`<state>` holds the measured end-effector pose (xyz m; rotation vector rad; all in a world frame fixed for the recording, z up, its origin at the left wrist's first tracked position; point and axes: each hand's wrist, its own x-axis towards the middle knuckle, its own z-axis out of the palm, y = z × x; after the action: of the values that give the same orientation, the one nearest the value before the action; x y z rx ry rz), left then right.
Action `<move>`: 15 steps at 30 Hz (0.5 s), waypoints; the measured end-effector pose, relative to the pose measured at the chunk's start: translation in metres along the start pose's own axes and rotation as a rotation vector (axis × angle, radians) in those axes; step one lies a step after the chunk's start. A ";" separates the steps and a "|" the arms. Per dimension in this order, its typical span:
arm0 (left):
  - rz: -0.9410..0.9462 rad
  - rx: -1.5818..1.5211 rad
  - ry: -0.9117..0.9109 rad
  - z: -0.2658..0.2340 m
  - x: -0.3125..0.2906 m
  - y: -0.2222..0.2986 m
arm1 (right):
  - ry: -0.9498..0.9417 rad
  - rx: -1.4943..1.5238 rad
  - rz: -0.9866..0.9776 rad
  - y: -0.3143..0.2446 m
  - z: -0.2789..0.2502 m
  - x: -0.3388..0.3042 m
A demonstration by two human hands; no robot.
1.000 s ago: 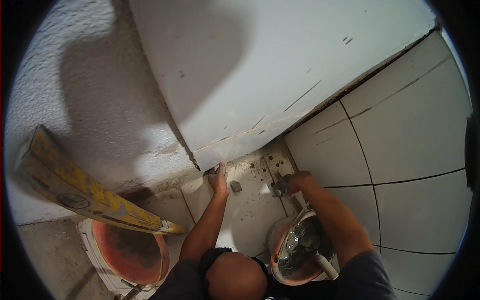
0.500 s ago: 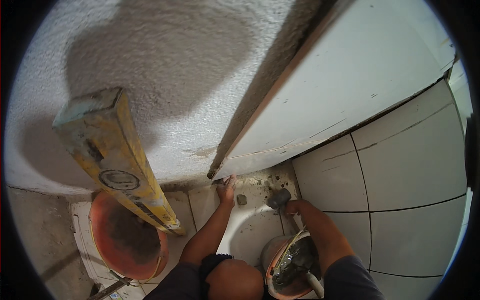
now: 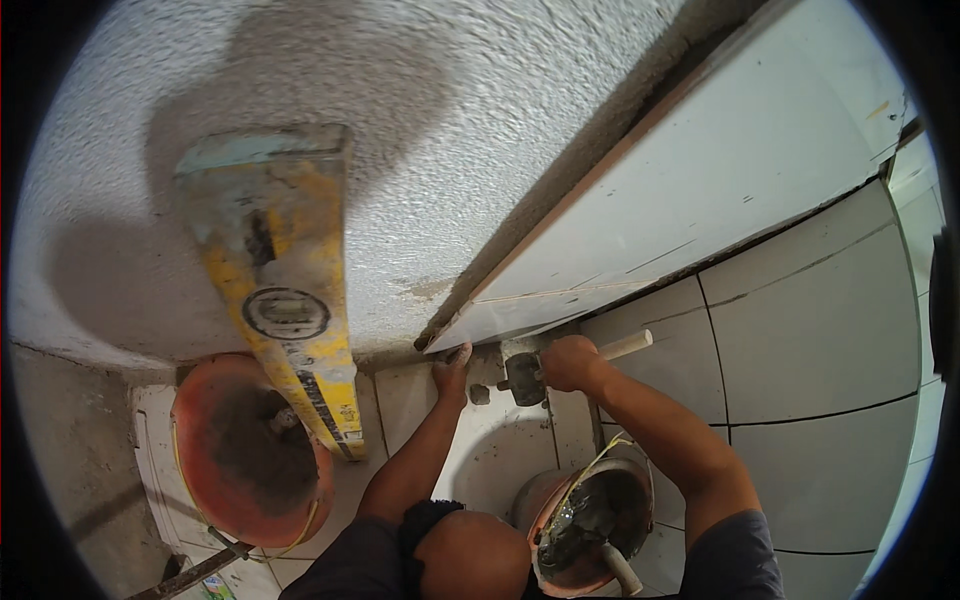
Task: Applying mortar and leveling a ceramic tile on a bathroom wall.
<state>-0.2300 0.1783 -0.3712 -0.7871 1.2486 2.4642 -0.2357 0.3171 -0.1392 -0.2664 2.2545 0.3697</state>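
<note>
My right hand [image 3: 570, 362] is closed round the pale wooden handle [image 3: 628, 344] of a mallet, near its dark head [image 3: 524, 379]. The mallet lies nearly level, its head turned toward my left hand. My left hand [image 3: 453, 372] is at the lower left corner of a large white tile [image 3: 690, 205], with a finger pointing up against it. Its other fingers are bent at the tile's bottom edge; what they hold, if anything, is hidden. Between the hands a small grey lump [image 3: 480, 394] rests on the tiled floor.
A yellow spirit level [image 3: 290, 312] stands upright by the rough white wall [image 3: 390, 220]. Beside its foot is an orange bucket [image 3: 183, 450] with grey residue. Another bucket [image 3: 530, 500] holds wet mortar and a handled tool [image 3: 622, 570]. Tiled wall [image 3: 810, 330] rises at right.
My right hand has lifted the mallet and swung it left, its handle now pointing right instead of down. My left hand stays at the tile's corner. The whole view has shifted slightly.
</note>
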 end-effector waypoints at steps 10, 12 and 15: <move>-0.057 -0.069 -0.029 -0.010 0.010 -0.011 | 0.017 -0.028 0.012 0.003 0.014 0.009; -0.081 -0.043 -0.058 -0.009 0.008 -0.009 | 0.001 0.050 0.061 0.001 0.009 0.004; -0.056 -0.114 -0.025 -0.007 0.011 -0.017 | 0.130 0.038 0.074 0.011 0.022 0.019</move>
<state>-0.2289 0.1824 -0.3923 -0.8059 1.0701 2.5100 -0.2362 0.3342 -0.1655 -0.1920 2.4014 0.3569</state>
